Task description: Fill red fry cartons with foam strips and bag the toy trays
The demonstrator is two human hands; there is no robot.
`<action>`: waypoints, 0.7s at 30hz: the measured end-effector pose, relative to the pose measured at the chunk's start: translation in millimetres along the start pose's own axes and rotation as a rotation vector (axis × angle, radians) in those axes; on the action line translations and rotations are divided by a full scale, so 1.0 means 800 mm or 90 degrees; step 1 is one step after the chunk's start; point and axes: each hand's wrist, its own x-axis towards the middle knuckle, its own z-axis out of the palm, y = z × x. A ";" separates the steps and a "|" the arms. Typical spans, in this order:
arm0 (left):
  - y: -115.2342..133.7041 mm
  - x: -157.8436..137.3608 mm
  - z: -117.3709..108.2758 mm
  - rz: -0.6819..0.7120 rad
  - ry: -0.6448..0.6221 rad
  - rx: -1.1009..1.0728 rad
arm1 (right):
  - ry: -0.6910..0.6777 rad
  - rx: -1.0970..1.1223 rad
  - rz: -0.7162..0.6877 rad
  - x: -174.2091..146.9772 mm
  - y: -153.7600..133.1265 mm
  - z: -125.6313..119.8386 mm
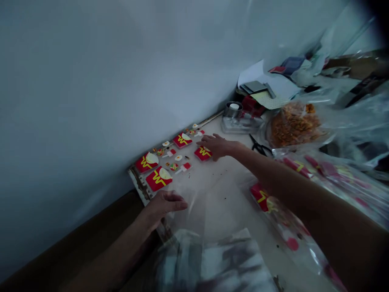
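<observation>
My left hand [167, 205] is closed in a pinch at the table's left edge, on what looks like a thin clear plastic bag [194, 202] hanging over the tabletop. My right hand [217, 145] reaches across the table, fingers stretched out over a red fries-box-shaped piece [203, 153] with a yellow zigzag; whether it touches the piece I cannot tell. Similar red pieces [159, 178] lie to the left along the wall, with small egg-shaped pieces [178, 157] and red-and-white popsicle-shaped pieces [184, 168] between them.
Filled clear packets [285, 227] lie under and beside my right forearm. Black scissors [259, 147], a clear plastic box [240, 123], a metal tin [233, 109] and a bag of orange-brown bits [294, 125] stand further right. A blurred patterned bundle [225, 263] is at the front. The wall [121, 81] borders the table.
</observation>
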 end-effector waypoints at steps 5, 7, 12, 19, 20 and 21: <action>0.001 0.006 0.009 -0.008 0.089 0.030 | -0.036 -0.021 -0.004 -0.015 0.013 0.000; 0.002 0.004 0.014 0.003 0.109 0.078 | -0.008 -0.018 0.006 -0.024 0.008 -0.008; 0.005 0.006 0.022 0.028 0.133 0.140 | 0.141 -0.009 -0.044 -0.082 -0.046 -0.042; 0.018 -0.003 0.033 0.046 0.087 0.210 | 0.214 -0.113 0.037 -0.182 -0.115 -0.053; 0.021 -0.008 0.035 0.047 0.075 0.222 | 0.210 -0.116 0.045 -0.190 -0.117 -0.050; 0.024 -0.012 0.037 0.047 0.062 0.229 | 0.208 -0.119 0.048 -0.197 -0.119 -0.047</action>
